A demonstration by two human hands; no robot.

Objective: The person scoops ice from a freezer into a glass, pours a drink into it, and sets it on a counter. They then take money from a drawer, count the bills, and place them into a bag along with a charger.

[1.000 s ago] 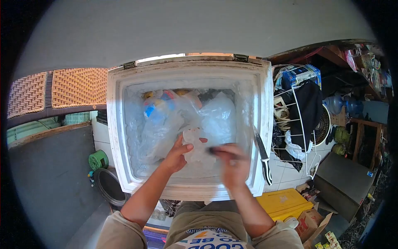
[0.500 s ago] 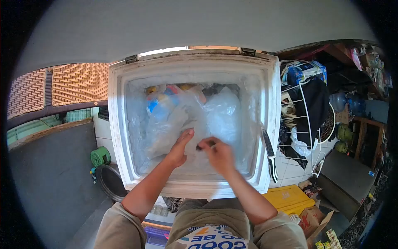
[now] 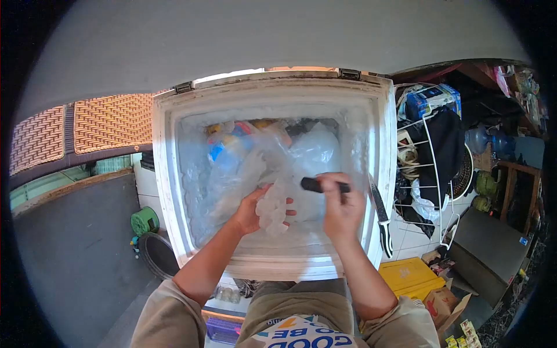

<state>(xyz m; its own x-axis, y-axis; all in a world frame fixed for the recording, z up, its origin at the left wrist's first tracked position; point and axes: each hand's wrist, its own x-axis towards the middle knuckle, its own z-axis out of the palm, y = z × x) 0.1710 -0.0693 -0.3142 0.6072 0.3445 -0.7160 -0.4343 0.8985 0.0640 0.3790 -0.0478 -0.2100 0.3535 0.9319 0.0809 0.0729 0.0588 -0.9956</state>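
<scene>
Centrally, head view: inside the chest freezer (image 3: 284,268), left hand (image 3: 250,214) cradles a ragged ice chunk (image 3: 271,210), fingers spread behind it. Right hand (image 3: 343,210) clenched round a black object (image 3: 314,185), over freezer's right half. Knife (image 3: 380,216) on freezer's right rim. Shirt (image 3: 301,335) below freezer, upside down: "GOOD", "TO BE".

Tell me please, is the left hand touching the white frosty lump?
Touching: in the head view, the left hand cups the frosty lump, its fingertips showing past the right edge.
</scene>
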